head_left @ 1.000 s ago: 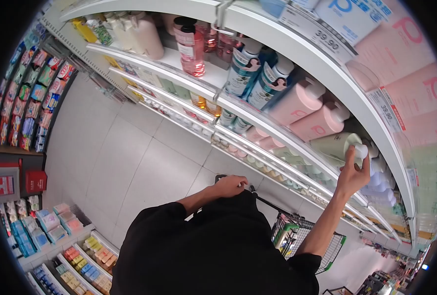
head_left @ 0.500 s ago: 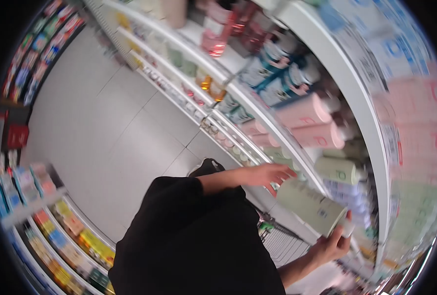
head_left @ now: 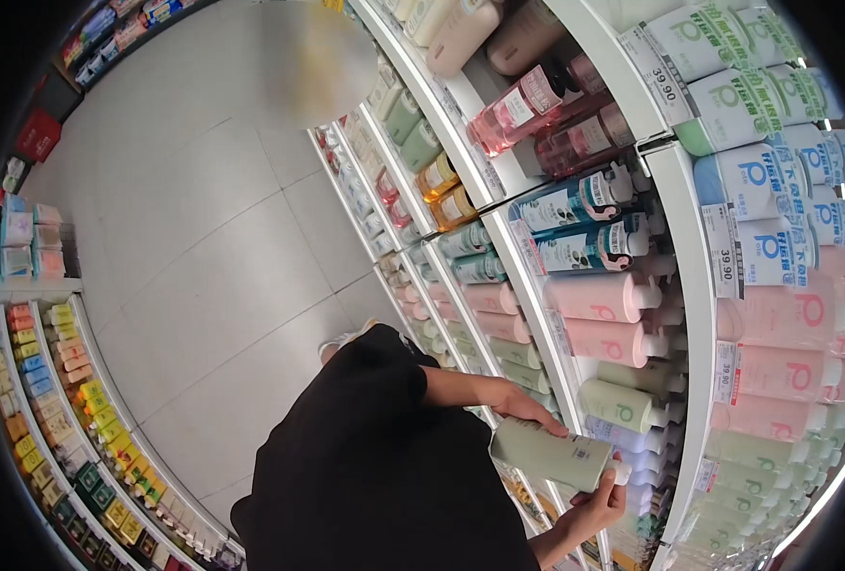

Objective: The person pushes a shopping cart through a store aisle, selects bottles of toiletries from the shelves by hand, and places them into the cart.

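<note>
Pale green cylindrical plastic bottle with a white top (head_left: 544, 451) held in front of me, off the white metal shelf (head_left: 548, 373), near its edge in this view. Two-handed hold, likely to steady the weight, one hand at each end; printed side faces up to my eyes, readable that way, I'd judge. Shelf rows stand tops up, like kinds together, presumably for easy picking: pink plastic pump bottles (head_left: 594, 297) beside the matching pale green bottles (head_left: 620, 403).

Left hand (head_left: 529, 409): arm bent across my front, palm down, laid along the side towards the base; some fingers hidden, cannot tell how far closed. Right hand (head_left: 598, 504): forearm angled up from below, fingers curled closed around the white top.
</note>
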Motion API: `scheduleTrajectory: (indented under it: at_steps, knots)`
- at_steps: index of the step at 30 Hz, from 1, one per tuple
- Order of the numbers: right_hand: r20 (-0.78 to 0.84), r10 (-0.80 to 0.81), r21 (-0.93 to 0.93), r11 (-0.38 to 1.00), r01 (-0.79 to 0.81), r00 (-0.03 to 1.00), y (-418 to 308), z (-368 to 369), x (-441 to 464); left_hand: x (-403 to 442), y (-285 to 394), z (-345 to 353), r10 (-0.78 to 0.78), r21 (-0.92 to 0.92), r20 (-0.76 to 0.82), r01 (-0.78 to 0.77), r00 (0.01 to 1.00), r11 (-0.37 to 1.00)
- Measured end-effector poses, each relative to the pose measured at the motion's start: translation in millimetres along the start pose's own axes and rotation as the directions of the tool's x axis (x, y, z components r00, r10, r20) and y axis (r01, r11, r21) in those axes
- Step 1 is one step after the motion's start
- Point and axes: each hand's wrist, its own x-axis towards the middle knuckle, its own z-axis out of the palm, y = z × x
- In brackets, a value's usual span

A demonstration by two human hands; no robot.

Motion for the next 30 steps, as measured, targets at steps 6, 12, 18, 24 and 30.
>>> scheduleTrajectory:
  at_steps: [6, 12, 18, 24, 30]
  knots:
    - [0.037, 0.038, 0.032, 0.999, -0.039, 0.999, 4.3, -2.6, 2.3, 1.7, -3.0, -2.8, -0.035, 0.010, -0.035, 0.035, 0.999, 0.999]
    - [0.065, 0.024, 0.030, 0.999, -0.026, 0.998, 12.2, -5.8, 8.7, 9.7, -8.7, -8.1, -0.031, -0.020, -0.025, 0.030, 0.999, 0.999]
    - [0.068, 0.022, 0.022, 0.999, -0.023, 0.997, 20.4, -9.7, 15.2, 6.3, -0.7, -2.4, -0.020, 0.009, -0.005, 0.020, 1.000, 1.000]
    - [0.179, -0.057, 0.093, 0.995, 0.041, 0.982, 29.2, -22.6, 6.6, 8.0, -12.3, 1.7, -0.116, 0.034, -0.071, 0.119, 0.991, 0.992]
    - [0.157, 0.151, 0.381, 0.902, -0.201, 0.976, 85.6, -31.6, -44.2, 20.1, -0.5, 40.0, -0.404, -0.094, -0.063, 0.397, 0.913, 0.913]
